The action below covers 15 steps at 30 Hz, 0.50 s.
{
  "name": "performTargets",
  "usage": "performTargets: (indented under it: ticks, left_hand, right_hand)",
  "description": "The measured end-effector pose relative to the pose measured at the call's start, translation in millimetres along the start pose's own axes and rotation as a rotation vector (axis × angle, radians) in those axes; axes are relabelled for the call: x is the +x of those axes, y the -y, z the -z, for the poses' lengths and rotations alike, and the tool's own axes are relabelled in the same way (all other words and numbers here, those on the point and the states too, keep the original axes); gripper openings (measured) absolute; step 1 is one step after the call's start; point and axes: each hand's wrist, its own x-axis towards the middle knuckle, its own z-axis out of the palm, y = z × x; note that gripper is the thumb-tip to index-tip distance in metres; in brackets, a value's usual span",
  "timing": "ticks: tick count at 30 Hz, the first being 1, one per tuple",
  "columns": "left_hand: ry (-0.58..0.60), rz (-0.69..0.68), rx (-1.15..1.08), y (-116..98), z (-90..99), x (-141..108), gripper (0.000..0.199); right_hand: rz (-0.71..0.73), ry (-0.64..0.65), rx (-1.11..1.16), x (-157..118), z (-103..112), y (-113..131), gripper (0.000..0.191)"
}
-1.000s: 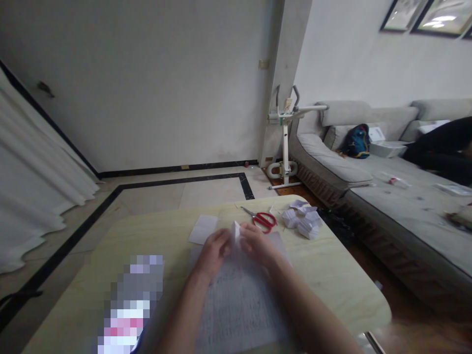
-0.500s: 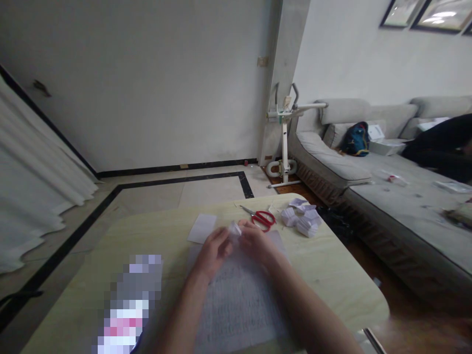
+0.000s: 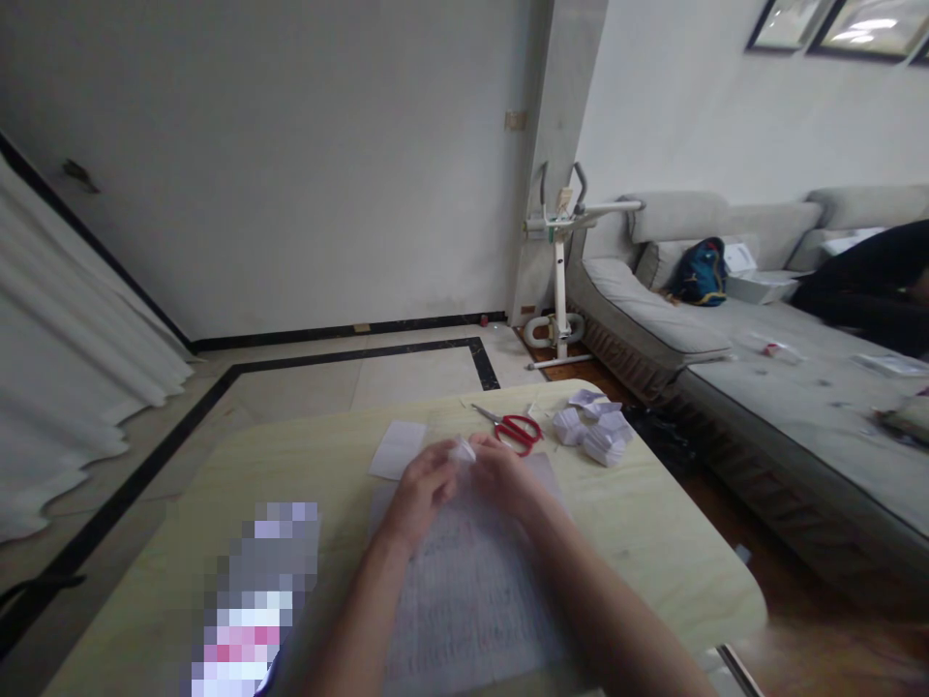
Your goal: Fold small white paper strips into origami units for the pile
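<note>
Both of my hands meet over a large printed sheet (image 3: 471,600) on the table. Between their fingers is a small folded piece of white paper (image 3: 463,450). My left hand (image 3: 427,484) pinches its left side, and my right hand (image 3: 504,476) closes on its right side, though the fingertips are partly hidden. Just beyond my left hand lies a flat white paper (image 3: 399,450). Past my right hand rest red-handled scissors (image 3: 517,433), blades pointing left. To their right sits a group of several folded paper pieces (image 3: 604,445).
The wooden table (image 3: 653,542) has rounded corners. A pixelated, blurred-out object (image 3: 254,600) lies at its left. On the right stands a grey sofa (image 3: 769,387) bearing a blue backpack (image 3: 701,273) and a person in dark clothes (image 3: 871,290). White exercise equipment (image 3: 560,281) stands near the wall.
My fingers shift very slightly around the small folded paper. The scissors, the sheets and the folded pieces lie where they were.
</note>
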Motion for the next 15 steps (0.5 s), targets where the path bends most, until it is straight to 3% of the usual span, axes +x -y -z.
performTargets:
  ticks: [7,15]
  left_hand:
    - [-0.103,-0.012,-0.027,1,4.3,5,0.028]
    - [-0.305,-0.061,0.047,0,5.4,7,0.042]
  right_hand:
    - [0.036,-0.043,-0.101,-2,-5,0,0.018]
    - [0.553,-0.145,-0.754,-8,-15,5,0.016]
